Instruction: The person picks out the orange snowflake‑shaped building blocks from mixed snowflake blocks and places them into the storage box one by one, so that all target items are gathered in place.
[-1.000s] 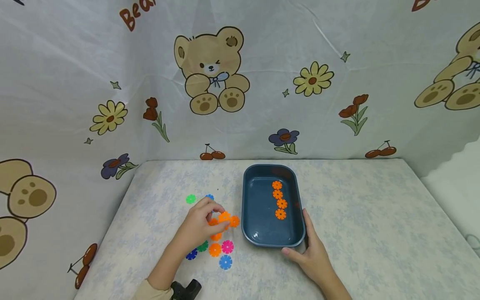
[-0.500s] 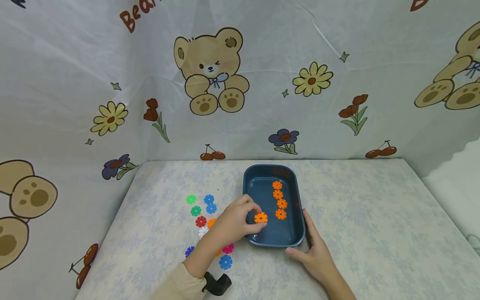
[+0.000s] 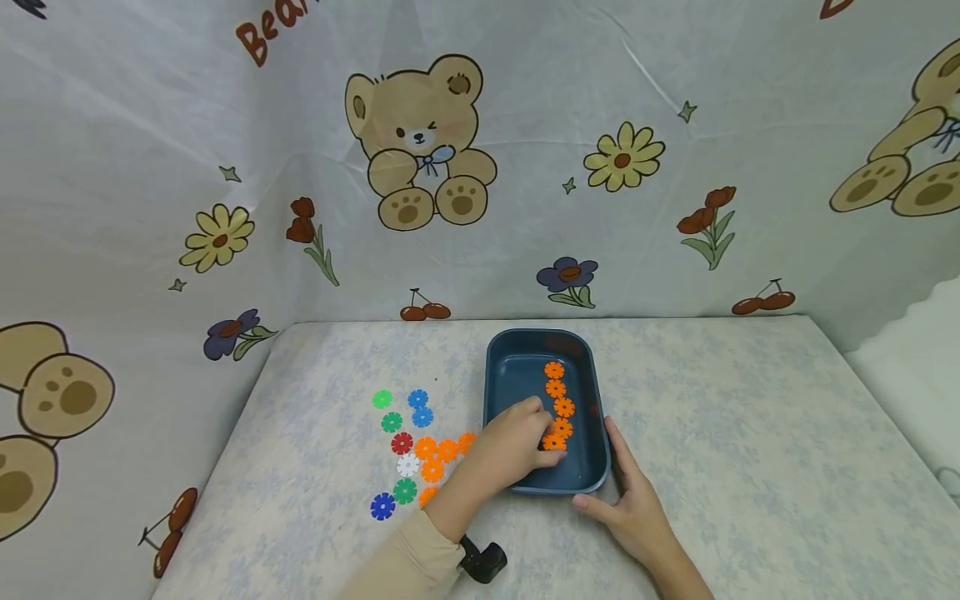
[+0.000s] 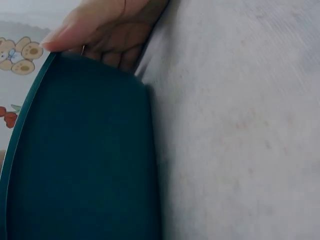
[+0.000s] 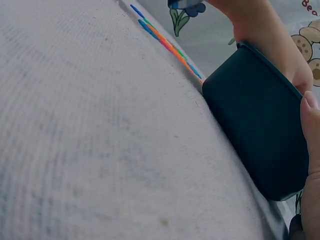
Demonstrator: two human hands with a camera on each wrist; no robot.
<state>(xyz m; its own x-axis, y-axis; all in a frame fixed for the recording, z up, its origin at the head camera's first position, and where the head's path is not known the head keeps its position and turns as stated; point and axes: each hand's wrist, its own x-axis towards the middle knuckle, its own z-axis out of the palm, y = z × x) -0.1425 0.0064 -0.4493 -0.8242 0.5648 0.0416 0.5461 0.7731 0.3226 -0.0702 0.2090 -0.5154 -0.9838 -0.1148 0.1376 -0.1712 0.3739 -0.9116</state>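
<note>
In the head view, my left hand [image 3: 513, 446] reaches over the near left rim of a dark blue tray [image 3: 504, 367]. Its thumb and fingertips pinch an orange snowflake disc [image 3: 554, 443] at the tray's floor, right against the near end of a column of several orange discs [image 3: 555, 388]. Only my left forearm [image 5: 272, 37] shows behind the tray in the right wrist view. My right hand [image 3: 626, 508] holds the tray's near right corner. Seen from the left wrist, the right thumb [image 4: 70, 37] lies on the rim, with the other fingers bent along the outer wall.
Left of the tray, loose discs lie flat on the table: several orange [image 3: 432, 471], a red one [image 3: 401, 443], a white one [image 3: 408, 465], and several green [image 3: 405, 491] and blue [image 3: 382, 506]. A bear-print cloth [image 3: 525, 167] hangs behind the table.
My left hand has moved right from the loose discs into the tray, bringing an orange disc to the column's near end. My right hand has stayed on the tray corner.
</note>
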